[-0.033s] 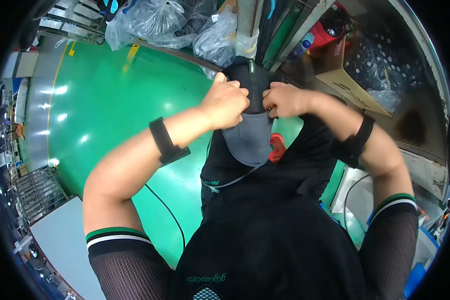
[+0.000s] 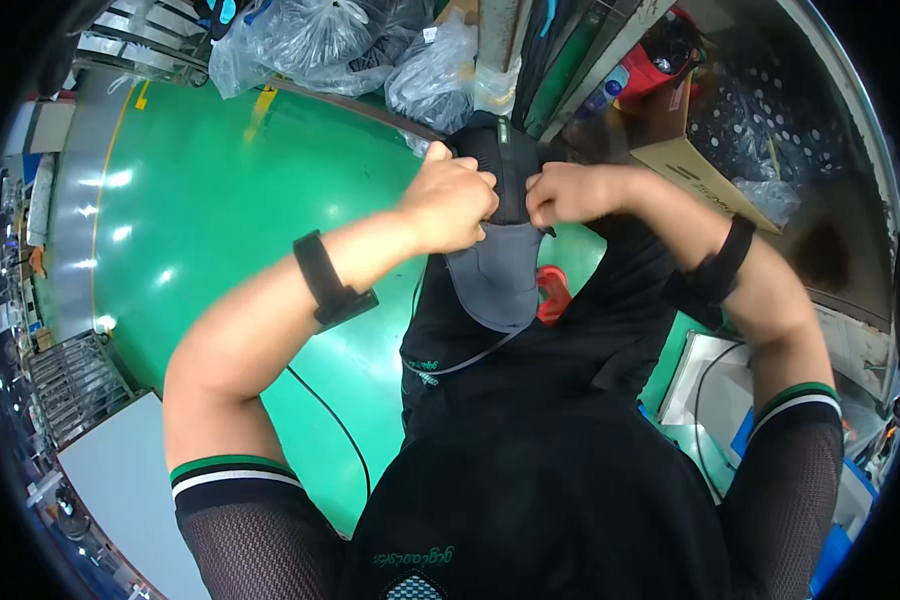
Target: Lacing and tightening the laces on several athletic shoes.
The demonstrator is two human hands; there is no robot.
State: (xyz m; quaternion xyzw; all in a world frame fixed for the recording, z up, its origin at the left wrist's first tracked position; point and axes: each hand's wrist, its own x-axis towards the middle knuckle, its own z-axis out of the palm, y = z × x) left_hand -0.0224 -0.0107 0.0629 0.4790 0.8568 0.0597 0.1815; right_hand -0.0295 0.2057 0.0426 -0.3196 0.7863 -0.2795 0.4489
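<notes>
A cap with a black crown (image 2: 511, 175) and a grey brim (image 2: 495, 280) is in front of me, the brim toward my body. My left hand (image 2: 450, 200) is closed on the cap's left edge, where crown and brim meet. On the opposite edge my right hand (image 2: 570, 193) pinches the cap with bent fingers. Some of the cap's sides are hidden behind my fingers. Below and right of the brim, a red thing (image 2: 553, 295) shows near my dark trousers; its kind is unclear.
Clear plastic bags (image 2: 320, 45) lie along the far side, next to a metal post (image 2: 497, 50). A cardboard box (image 2: 700, 180) holding plastic-wrapped items stands at the far right. A white-topped table (image 2: 120, 470) is at the near left. Thin cables (image 2: 330, 415) hang beside my body.
My right hand and forearm have shifted very slightly. Both hands stay on the cap.
</notes>
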